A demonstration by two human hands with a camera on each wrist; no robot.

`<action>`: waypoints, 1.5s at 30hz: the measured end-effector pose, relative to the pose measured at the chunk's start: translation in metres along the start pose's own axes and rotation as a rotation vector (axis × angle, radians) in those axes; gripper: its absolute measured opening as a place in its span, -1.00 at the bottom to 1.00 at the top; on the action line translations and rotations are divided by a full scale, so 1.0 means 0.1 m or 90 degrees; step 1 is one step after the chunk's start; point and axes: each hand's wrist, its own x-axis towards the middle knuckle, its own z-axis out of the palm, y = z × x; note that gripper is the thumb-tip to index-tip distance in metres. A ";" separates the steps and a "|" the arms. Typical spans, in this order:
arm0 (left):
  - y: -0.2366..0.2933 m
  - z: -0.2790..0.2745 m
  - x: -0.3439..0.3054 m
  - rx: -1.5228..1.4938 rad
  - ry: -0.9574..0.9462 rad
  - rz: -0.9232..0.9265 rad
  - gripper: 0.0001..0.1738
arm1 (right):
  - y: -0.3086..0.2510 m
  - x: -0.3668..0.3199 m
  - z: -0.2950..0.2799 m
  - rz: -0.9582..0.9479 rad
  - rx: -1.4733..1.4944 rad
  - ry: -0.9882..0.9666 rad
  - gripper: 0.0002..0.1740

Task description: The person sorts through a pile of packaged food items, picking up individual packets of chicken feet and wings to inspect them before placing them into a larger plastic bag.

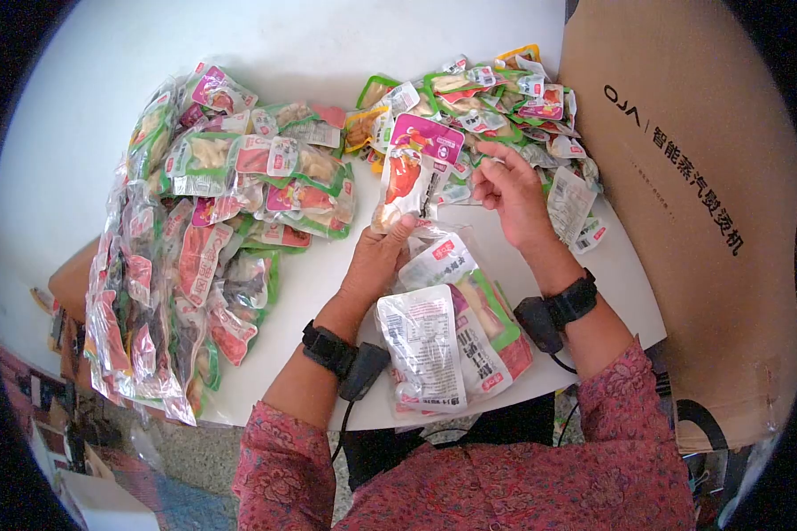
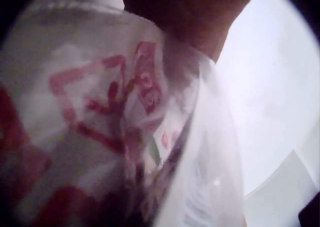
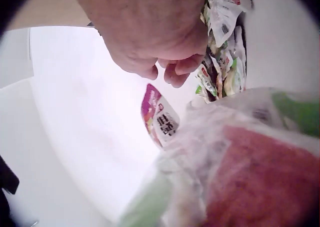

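Note:
In the head view my left hand pinches the lower end of a packet with a purple label, held upright. My right hand is raised to the right of that packet, apart from it, fingers loosely bent around nothing. A clear bag of packets lies below, its upper edge near my left hand. The left wrist view shows clear plastic with red print close up, under part of my left hand. In the right wrist view, my right hand is above the purple packet.
A large heap of bagged packets covers the left of the white table. Another pile of packets is at the back right. A tall cardboard box stands along the right edge.

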 end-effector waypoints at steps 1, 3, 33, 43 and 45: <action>0.00 0.00 -0.01 -0.066 -0.017 0.004 -0.59 | 0.02 -0.01 0.02 0.000 -0.107 0.079 -0.65; -0.04 0.06 0.01 -0.113 -0.012 0.029 -0.63 | 0.08 -0.02 0.11 0.031 -0.069 0.032 -0.63; -0.04 0.14 -0.02 -0.216 -0.098 0.059 -0.63 | 0.32 -0.11 0.22 0.056 -0.038 -0.140 -0.65; -0.07 0.15 -0.01 -0.142 -0.073 0.059 -0.63 | 0.36 -0.10 0.17 0.060 -0.095 -0.128 -0.67; -0.08 0.14 0.01 -0.128 -0.062 0.061 -0.63 | 0.34 -0.10 0.18 0.048 -0.037 -0.133 -0.67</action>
